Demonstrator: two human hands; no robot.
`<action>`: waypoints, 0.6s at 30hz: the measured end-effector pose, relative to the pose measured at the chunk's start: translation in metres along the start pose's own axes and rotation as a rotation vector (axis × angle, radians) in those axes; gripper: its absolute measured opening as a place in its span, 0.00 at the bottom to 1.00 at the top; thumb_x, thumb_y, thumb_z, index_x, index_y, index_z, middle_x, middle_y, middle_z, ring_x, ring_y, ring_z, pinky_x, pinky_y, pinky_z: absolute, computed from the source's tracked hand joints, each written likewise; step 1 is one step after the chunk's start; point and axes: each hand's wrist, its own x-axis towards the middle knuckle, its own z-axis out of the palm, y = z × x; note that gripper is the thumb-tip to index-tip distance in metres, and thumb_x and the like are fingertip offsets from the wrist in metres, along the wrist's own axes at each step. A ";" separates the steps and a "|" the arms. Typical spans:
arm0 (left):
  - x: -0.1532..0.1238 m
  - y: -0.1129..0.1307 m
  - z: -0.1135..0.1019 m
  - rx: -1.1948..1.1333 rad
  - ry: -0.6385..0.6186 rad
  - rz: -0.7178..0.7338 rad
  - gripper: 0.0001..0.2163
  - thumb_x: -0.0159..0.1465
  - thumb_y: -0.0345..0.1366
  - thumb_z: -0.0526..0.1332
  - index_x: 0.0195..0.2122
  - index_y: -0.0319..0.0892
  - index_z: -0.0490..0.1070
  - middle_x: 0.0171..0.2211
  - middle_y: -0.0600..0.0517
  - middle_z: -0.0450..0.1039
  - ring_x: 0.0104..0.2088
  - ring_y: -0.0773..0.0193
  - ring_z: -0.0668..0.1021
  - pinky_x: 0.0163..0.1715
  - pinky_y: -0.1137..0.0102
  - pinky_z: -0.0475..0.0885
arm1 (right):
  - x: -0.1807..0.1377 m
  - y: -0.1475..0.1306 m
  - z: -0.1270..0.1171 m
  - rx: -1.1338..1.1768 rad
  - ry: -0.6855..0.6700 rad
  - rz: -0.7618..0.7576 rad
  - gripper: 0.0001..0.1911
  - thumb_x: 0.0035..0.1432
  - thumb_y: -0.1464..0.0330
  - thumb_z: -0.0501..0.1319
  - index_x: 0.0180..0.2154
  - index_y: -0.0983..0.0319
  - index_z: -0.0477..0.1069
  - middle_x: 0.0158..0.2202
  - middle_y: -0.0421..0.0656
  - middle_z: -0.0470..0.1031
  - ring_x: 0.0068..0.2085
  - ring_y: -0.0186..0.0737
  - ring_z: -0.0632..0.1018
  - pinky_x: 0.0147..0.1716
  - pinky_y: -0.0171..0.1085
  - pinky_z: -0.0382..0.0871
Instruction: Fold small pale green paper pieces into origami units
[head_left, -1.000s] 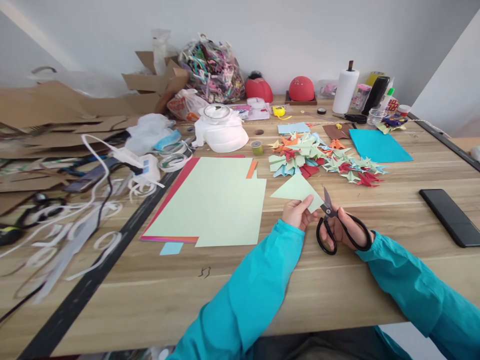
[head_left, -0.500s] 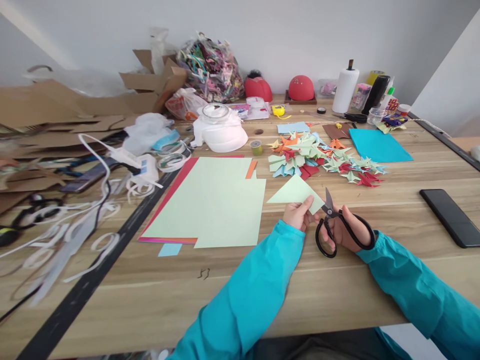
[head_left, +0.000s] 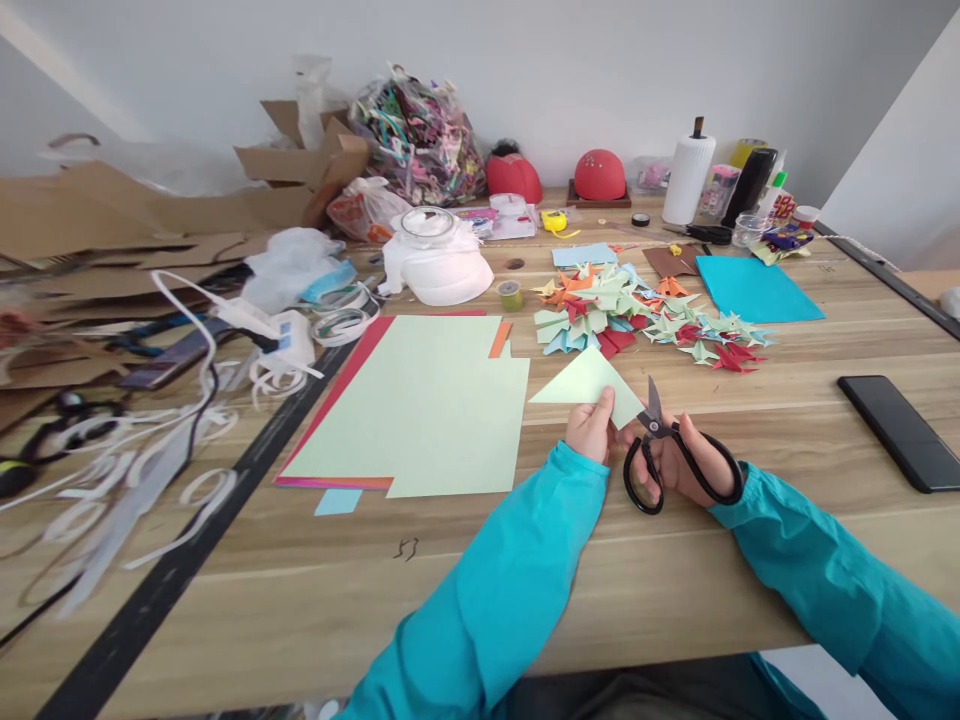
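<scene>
My left hand [head_left: 590,430] pinches a pale green paper triangle [head_left: 581,380] by its lower edge, thumb on top. Black-handled scissors [head_left: 655,428] are in my right hand [head_left: 686,468], fingers through the loops. Their blades stand partly apart at the right corner of the triangle; whether they touch the paper I cannot tell. Just beyond my hands lies a heap of folded paper cranes [head_left: 607,295] in green, red, orange and blue. To the left is a stack of large paper sheets [head_left: 420,410], pale green on top, with red showing at its edge.
A phone [head_left: 896,430] lies at the right, a turquoise sheet [head_left: 757,288] behind the cranes. White cables, a power strip [head_left: 289,340] and cardboard [head_left: 150,210] crowd the left. Along the wall stand a stuffed plastic bag [head_left: 420,140], red pincushions [head_left: 600,175] and a white bottle [head_left: 688,180].
Both hands stay close together with the paper triangle and scissors. The scissors have shifted very slightly left toward the triangle, and the whole view has moved a little.
</scene>
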 end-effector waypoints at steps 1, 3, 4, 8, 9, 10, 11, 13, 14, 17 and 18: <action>-0.001 -0.001 0.000 0.033 0.009 0.019 0.23 0.54 0.54 0.55 0.27 0.36 0.74 0.13 0.50 0.65 0.13 0.70 0.65 0.12 0.72 0.57 | 0.000 0.000 0.000 0.001 0.004 -0.003 0.32 0.54 0.46 0.44 0.53 0.59 0.51 0.31 0.44 0.70 0.18 0.34 0.69 0.18 0.36 0.64; -0.002 -0.003 0.002 0.104 0.061 0.069 0.24 0.55 0.54 0.53 0.28 0.35 0.74 0.12 0.51 0.63 0.12 0.70 0.63 0.12 0.72 0.55 | 0.000 0.000 0.001 0.008 -0.004 0.004 0.32 0.55 0.46 0.44 0.53 0.60 0.51 0.30 0.43 0.70 0.19 0.35 0.70 0.19 0.36 0.65; -0.003 -0.004 0.003 0.139 0.095 0.092 0.25 0.56 0.55 0.52 0.28 0.35 0.75 0.11 0.52 0.62 0.11 0.71 0.62 0.12 0.72 0.54 | 0.000 0.000 0.002 0.015 -0.016 0.014 0.32 0.55 0.46 0.44 0.53 0.60 0.52 0.29 0.43 0.70 0.19 0.35 0.70 0.20 0.36 0.65; -0.005 -0.008 0.006 0.279 0.201 0.138 0.26 0.57 0.55 0.50 0.25 0.36 0.74 0.09 0.55 0.58 0.10 0.71 0.60 0.12 0.72 0.54 | 0.001 -0.001 0.005 0.040 -0.047 0.036 0.35 0.53 0.45 0.44 0.53 0.63 0.53 0.25 0.43 0.70 0.20 0.37 0.71 0.20 0.37 0.65; -0.005 -0.008 0.005 0.314 0.213 0.143 0.26 0.57 0.56 0.50 0.24 0.36 0.74 0.08 0.55 0.57 0.11 0.71 0.61 0.13 0.72 0.55 | 0.001 0.000 0.005 0.045 -0.041 0.036 0.36 0.53 0.44 0.45 0.53 0.63 0.54 0.25 0.43 0.70 0.20 0.37 0.71 0.20 0.37 0.65; -0.004 -0.009 0.005 0.348 0.227 0.152 0.27 0.57 0.56 0.49 0.22 0.36 0.73 0.08 0.55 0.57 0.11 0.70 0.62 0.14 0.72 0.56 | 0.001 0.000 0.006 0.050 -0.037 0.035 0.36 0.52 0.44 0.45 0.53 0.63 0.54 0.25 0.43 0.70 0.20 0.37 0.71 0.20 0.37 0.65; -0.004 -0.009 0.004 0.382 0.243 0.162 0.27 0.57 0.56 0.49 0.21 0.36 0.73 0.08 0.55 0.58 0.12 0.70 0.63 0.15 0.73 0.57 | 0.001 0.000 0.005 0.054 -0.036 0.035 0.37 0.52 0.44 0.45 0.54 0.63 0.53 0.25 0.43 0.70 0.21 0.37 0.71 0.21 0.37 0.66; -0.003 -0.009 0.002 0.450 0.272 0.181 0.27 0.57 0.56 0.48 0.19 0.36 0.71 0.08 0.54 0.58 0.13 0.69 0.65 0.16 0.73 0.59 | 0.001 0.001 0.005 0.065 -0.040 0.027 0.37 0.52 0.44 0.45 0.55 0.64 0.53 0.26 0.43 0.70 0.21 0.37 0.71 0.21 0.37 0.65; -0.004 -0.009 0.002 0.479 0.286 0.190 0.28 0.57 0.56 0.47 0.18 0.37 0.71 0.08 0.54 0.58 0.14 0.68 0.66 0.17 0.73 0.60 | 0.001 0.002 0.004 0.073 -0.044 0.022 0.38 0.53 0.45 0.45 0.55 0.65 0.52 0.26 0.43 0.70 0.21 0.37 0.71 0.21 0.37 0.65; -0.006 -0.007 0.003 0.532 0.301 0.214 0.28 0.59 0.54 0.46 0.18 0.37 0.71 0.08 0.54 0.58 0.14 0.68 0.67 0.18 0.73 0.61 | 0.001 0.002 0.003 0.101 -0.052 0.027 0.40 0.52 0.44 0.45 0.56 0.65 0.51 0.26 0.44 0.70 0.21 0.38 0.71 0.21 0.37 0.65; -0.006 -0.006 0.004 0.535 0.297 0.222 0.27 0.59 0.54 0.46 0.19 0.37 0.72 0.09 0.54 0.59 0.14 0.68 0.67 0.19 0.73 0.61 | 0.001 0.002 0.003 0.108 -0.049 0.033 0.40 0.51 0.43 0.45 0.56 0.64 0.50 0.26 0.44 0.70 0.21 0.38 0.71 0.21 0.37 0.65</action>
